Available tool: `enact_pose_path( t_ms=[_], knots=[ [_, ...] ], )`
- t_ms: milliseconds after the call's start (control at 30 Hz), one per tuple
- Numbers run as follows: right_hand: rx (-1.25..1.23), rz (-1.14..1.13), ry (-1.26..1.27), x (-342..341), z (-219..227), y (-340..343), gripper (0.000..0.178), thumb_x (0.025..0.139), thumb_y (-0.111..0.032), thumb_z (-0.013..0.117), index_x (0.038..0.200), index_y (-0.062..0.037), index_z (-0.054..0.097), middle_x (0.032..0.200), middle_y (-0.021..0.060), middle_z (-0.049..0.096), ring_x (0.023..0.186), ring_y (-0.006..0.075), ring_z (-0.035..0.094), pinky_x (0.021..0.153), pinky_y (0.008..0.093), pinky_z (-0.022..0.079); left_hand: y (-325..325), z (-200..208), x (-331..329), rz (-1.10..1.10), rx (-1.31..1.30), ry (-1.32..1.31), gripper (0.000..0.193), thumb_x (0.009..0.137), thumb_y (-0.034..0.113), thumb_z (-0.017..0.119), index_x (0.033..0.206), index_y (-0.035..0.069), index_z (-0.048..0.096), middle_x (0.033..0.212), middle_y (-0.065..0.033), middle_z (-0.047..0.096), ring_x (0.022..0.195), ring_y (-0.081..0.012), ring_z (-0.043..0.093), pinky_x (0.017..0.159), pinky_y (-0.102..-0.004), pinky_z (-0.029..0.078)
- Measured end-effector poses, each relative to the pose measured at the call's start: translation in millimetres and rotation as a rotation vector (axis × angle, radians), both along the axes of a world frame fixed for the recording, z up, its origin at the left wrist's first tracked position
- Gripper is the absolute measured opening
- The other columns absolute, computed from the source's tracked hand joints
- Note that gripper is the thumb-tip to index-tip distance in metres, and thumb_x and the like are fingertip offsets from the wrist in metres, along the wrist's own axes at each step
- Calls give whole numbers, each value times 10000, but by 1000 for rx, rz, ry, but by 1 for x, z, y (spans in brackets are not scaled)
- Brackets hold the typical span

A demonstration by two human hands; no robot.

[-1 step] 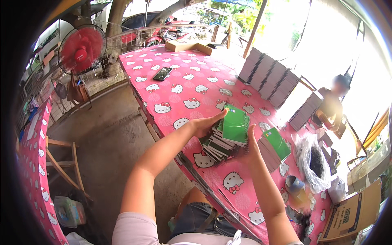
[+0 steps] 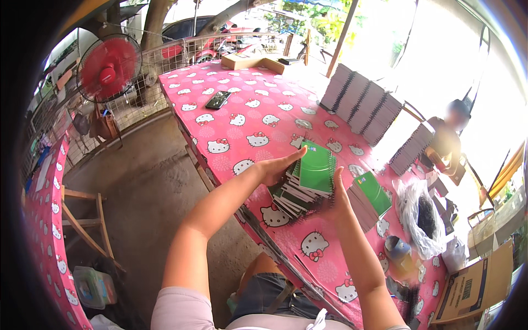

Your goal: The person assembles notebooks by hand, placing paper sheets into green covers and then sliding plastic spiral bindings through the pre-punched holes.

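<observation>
Notebook stack [image 2: 317, 171], green-covered, at 3 o'clock from left hand [image 2: 276, 169], 10 o'clock from right hand [image 2: 338, 204], both clamped on its sides, over pink cat-print table [image 2: 286, 113], second pile [image 2: 369, 201] at 4 o'clock, phone [image 2: 218, 99] and red fan [image 2: 110, 67] at 10 o'clock.

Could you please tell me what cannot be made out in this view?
Head view, left hand: fingers mostly hidden by the notebooks.
Head view, right hand: fingers blurred beside the notebooks.
Head view, fan: blades blurred.
Head view, side table: cut off by the dark rim.
</observation>
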State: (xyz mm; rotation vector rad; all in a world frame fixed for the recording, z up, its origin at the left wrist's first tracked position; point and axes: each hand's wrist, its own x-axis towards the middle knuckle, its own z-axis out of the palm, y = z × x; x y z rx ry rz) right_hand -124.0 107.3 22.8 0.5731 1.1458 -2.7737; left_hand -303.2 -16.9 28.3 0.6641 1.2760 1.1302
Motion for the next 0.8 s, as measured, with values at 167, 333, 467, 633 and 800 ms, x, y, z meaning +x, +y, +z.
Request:
enact_pose_path(
  t_ms=[167,333,467,633,800],
  knots=[
    [4,-132,35,-4,4,3,882,796,-789,422,1352,-107,477,1353,146,511,1235,342,488,1024,579,361,0,52,20,55,-112,28,722,816,658,529,1336,158,505,1310,-96,561,1196,-220,525,955,-457,428],
    [95,-192,8,-11,3,-6,742,845,-691,502,1248,-69,544,1222,135,598,1100,295,592,969,493,459,23,25,10,109,-118,-84,552,851,487,609,1171,37,586,1048,-98,674,919,-228,674,801,-390,561],
    [154,-301,49,-9,0,-17,626,893,-591,533,1224,-60,549,1164,110,623,1043,238,619,919,398,505,20,36,18,190,-109,-10,485,861,393,641,1151,8,585,1024,-117,675,874,-218,687,762,-367,583],
    [172,-342,164,-4,-5,-21,617,918,-575,512,1265,-65,522,1177,97,620,1049,223,605,914,363,487,29,18,8,152,67,-166,400,824,292,693,1102,18,605,967,-105,678,822,-207,671,750,-358,564],
    [477,-516,35,5,0,-31,931,777,-581,708,1400,-34,285,1234,175,528,1035,251,595,849,394,512,2,15,20,91,361,-235,260,876,222,613,1061,41,624,936,-69,670,795,-168,659,713,-324,555]
  ],
)
